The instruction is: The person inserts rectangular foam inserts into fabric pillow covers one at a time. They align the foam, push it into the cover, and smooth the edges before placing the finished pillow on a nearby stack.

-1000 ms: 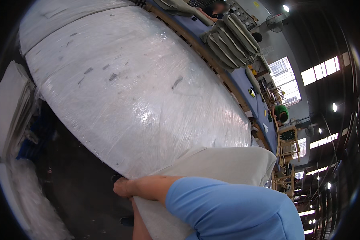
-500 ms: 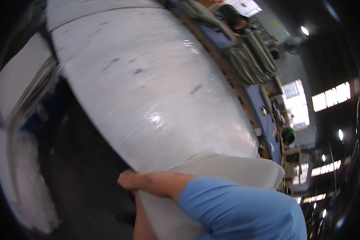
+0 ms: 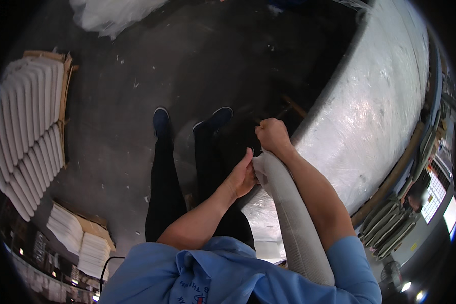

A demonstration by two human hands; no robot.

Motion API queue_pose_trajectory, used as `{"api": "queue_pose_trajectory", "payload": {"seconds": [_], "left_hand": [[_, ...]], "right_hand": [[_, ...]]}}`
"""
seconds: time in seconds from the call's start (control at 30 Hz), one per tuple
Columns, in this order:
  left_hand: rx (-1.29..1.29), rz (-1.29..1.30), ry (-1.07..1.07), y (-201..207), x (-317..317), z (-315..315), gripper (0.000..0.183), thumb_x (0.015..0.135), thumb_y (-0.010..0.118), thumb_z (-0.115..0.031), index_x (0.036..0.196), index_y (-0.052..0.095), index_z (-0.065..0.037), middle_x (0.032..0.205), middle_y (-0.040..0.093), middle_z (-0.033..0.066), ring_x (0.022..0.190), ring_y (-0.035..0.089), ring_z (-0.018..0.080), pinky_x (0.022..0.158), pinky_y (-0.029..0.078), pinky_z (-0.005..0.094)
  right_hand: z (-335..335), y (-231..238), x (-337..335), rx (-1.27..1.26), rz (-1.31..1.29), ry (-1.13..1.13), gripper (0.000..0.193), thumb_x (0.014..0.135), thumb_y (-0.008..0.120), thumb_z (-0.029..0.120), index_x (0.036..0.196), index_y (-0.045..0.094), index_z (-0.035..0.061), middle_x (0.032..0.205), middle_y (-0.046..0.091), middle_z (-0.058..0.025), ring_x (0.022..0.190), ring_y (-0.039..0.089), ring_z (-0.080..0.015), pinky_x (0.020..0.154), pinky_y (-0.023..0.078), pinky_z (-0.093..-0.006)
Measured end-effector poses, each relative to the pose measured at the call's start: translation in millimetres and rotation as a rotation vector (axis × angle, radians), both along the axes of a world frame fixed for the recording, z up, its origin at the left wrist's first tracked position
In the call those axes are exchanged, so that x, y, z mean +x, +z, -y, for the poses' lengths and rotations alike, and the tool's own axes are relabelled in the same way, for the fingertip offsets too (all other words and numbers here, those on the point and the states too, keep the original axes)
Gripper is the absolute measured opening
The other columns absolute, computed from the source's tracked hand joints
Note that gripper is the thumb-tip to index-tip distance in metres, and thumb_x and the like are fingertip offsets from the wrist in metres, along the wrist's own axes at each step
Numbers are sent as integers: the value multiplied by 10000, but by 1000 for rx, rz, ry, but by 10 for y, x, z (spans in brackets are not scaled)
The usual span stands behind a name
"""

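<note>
A long, pale grey fabric-covered cushion [image 3: 299, 223] stands on edge between my forearms, running from my chest out to my hands. My left hand [image 3: 242, 177] is closed on the cushion's far end, with its thumb pointing up along the loose fabric there. Just beyond that end, my right hand [image 3: 272, 134] is clenched in a fist, its forearm lying along the cushion's right side. Whatever is inside the right fist is hidden. Both hands are beside the edge of a big table [image 3: 359, 106] covered in shiny clear film.
Stacked white cushions [image 3: 33, 121] stand on the left, with a lower stack [image 3: 83, 238] nearer. Clear plastic sheeting [image 3: 114, 15] lies on the dark floor [image 3: 121, 91] at the far left. Past the table, grey-green cushions [image 3: 390, 223] are piled by a fan [image 3: 390, 273].
My view has swung left and down, bringing the floor, my legs and the stacks into sight. The cushion is now upright against me, and my left hand shows at its end.
</note>
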State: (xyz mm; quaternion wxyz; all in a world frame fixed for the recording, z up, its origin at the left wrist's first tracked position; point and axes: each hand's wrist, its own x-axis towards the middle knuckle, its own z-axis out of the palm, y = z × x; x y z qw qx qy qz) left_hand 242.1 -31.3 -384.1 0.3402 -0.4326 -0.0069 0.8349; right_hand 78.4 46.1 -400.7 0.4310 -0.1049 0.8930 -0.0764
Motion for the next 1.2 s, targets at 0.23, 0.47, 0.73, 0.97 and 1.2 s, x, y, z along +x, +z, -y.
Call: {"api": "queue_pose_trajectory", "payload": {"seconds": [0.23,0.47,0.73,0.97,1.2], "left_hand": [[-10,-156,6,73,-125,-97,647,1061,494,-582,1427,518,-49,1346,623,78,1253,591,206,1080,466,387],[-72,-42,44,80,-219,-124,576,1063,535,-525,1386,559,-49,1330,648,73,1243,612,186,1096,473,377],[-148,5,-64,212,-361,-92,476,1088,537,-414,1403,558,-58,1353,646,86,1241,620,214,1079,490,386],[-441,-15,-388,200,-578,11,374,1041,568,-289,1293,611,-16,1242,689,115,1126,675,243,983,553,384],[-444,-338,-526,896,-776,63,510,1103,497,-314,1474,444,31,1404,596,184,1211,649,308,987,576,462]], "right_hand": [[-50,-1,7,-44,12,-58,263,866,663,252,825,748,7,868,709,-264,898,700,-461,849,560,-520],[-71,-66,-24,-128,-49,49,297,870,651,284,860,764,9,922,727,-262,919,708,-461,877,567,-523],[-86,166,-63,-313,-135,-79,431,942,694,390,779,711,-8,763,687,-232,783,686,-425,739,542,-482],[-722,1638,-355,-638,-184,-330,271,1016,663,289,1049,703,23,964,711,-133,853,664,-256,785,534,-380],[-3035,3257,593,72,19,-678,477,961,688,469,1245,703,87,1036,727,-168,960,684,-286,841,545,-398]]}}
